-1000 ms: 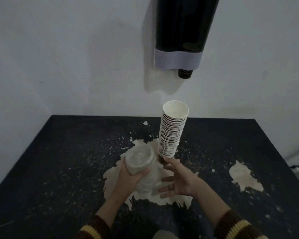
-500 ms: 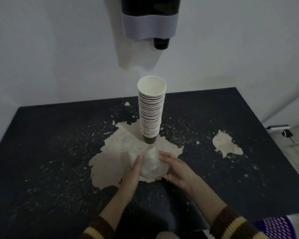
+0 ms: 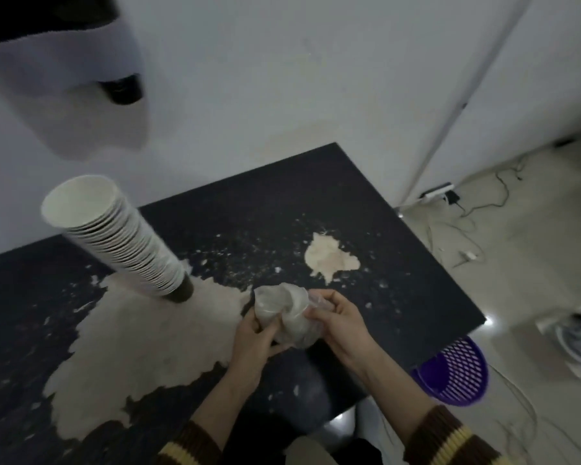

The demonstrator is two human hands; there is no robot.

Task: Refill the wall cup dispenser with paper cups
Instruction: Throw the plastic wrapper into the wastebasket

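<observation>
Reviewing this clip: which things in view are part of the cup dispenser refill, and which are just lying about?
Part of the job:
wall dispenser
stack of paper cups, standing on the table
crumpled plastic wrapper, held by the left hand and right hand

Lying about:
purple basket
power strip and cables on the floor

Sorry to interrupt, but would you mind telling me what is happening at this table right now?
A person is crumpling a clear plastic wrapper between both hands, the left hand and the right hand, above the dark table. The stack of paper cups stands unwrapped on the table, not held by anyone. The wall dispenser hangs above it, not yet refilled. A purple basket sits on the floor to the right.
</observation>
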